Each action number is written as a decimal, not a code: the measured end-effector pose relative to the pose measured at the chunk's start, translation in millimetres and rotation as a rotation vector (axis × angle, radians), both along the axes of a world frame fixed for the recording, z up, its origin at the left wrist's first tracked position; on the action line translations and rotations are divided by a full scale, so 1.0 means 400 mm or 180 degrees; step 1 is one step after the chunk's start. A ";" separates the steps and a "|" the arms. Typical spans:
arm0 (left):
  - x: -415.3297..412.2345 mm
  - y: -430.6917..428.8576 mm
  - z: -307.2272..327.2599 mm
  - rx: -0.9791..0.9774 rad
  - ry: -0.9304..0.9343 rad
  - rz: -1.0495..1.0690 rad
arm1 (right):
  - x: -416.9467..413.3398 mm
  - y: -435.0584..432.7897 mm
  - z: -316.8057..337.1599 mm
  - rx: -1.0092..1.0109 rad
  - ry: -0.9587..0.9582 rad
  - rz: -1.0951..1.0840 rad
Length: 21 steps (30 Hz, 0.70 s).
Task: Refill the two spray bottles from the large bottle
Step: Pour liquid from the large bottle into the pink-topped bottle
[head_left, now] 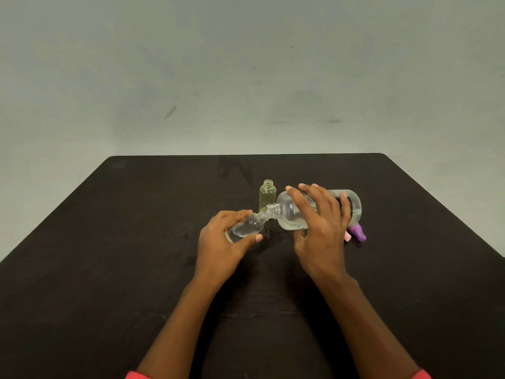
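On my feed, the right hand (pixel 319 225) wraps over the large clear plastic bottle (pixel 289 214), tipped on its side above the dark, matte table (pixel 136 242), its threaded neck pointing left. The left hand (pixel 221 239) grips a small clear spray bottle with no cap (pixel 246 228), tilted so its open mouth meets the large bottle's neck; clear liquid sits in the lower part of both. Just behind the large bottle's neck, a second small uncapped bottle of yellowish tint (pixel 267 196) stands upright on the table. To the right of the large bottle, partly hidden by the right hand, a purple spray cap (pixel 358 232) and a pink cap (pixel 347 236) lie on the table. Small wet spots glisten on the tabletop below the large bottle's neck.
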State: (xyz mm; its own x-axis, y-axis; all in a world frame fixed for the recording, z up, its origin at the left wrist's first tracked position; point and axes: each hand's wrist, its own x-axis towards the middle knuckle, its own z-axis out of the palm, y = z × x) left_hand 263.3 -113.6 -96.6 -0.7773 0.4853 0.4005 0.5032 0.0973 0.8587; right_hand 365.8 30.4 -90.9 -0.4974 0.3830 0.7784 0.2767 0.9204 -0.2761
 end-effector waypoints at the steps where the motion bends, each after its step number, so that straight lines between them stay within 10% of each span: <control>1: 0.001 0.000 0.001 0.0001 -0.0003 0.0002 | 0.001 0.000 0.000 0.0010 -0.0001 -0.0003; 21: 0.001 0.000 0.002 -0.0017 -0.0020 0.0005 | 0.001 0.001 -0.001 0.0017 0.0023 0.0005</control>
State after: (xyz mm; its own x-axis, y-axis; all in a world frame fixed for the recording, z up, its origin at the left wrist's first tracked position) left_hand 263.7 -113.7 -95.6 -0.7806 0.4861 0.3929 0.4976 0.1029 0.8613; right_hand 366.0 30.7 -91.1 -0.4925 0.3780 0.7839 0.2733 0.9224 -0.2731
